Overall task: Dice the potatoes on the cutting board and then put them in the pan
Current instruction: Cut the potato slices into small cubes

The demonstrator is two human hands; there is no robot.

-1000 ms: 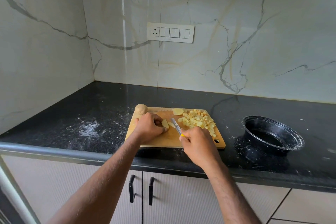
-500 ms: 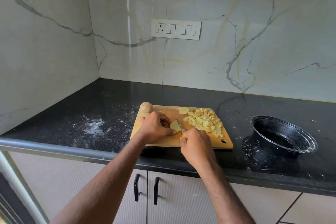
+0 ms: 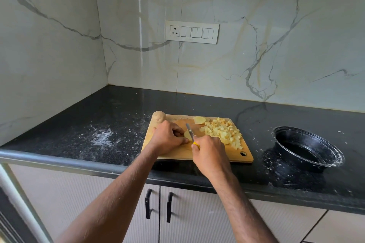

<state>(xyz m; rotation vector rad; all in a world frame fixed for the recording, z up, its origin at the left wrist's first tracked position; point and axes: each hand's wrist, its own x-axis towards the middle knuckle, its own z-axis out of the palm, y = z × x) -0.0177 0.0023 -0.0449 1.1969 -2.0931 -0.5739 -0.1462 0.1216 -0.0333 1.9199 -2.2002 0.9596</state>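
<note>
A wooden cutting board (image 3: 215,156) lies on the black counter. My left hand (image 3: 166,138) holds a pale potato piece (image 3: 187,134) down on the board. My right hand (image 3: 210,151) grips a knife (image 3: 190,130) with a yellow handle, its blade resting on that piece. A heap of diced potato (image 3: 223,131) covers the board's right part, with a larger potato slice (image 3: 199,120) at the far edge. A whole unpeeled potato (image 3: 159,116) sits at the board's far left corner. The black pan (image 3: 308,149) stands to the right, with nothing in it.
White powdery smears (image 3: 101,138) mark the counter left of the board and around the pan. A switch panel (image 3: 191,32) is on the marble wall behind. Cabinet doors with black handles (image 3: 158,206) are below the counter edge.
The knife blade has come onto the potato piece under my left hand. The camera has tilted slightly, shifting the board in view.
</note>
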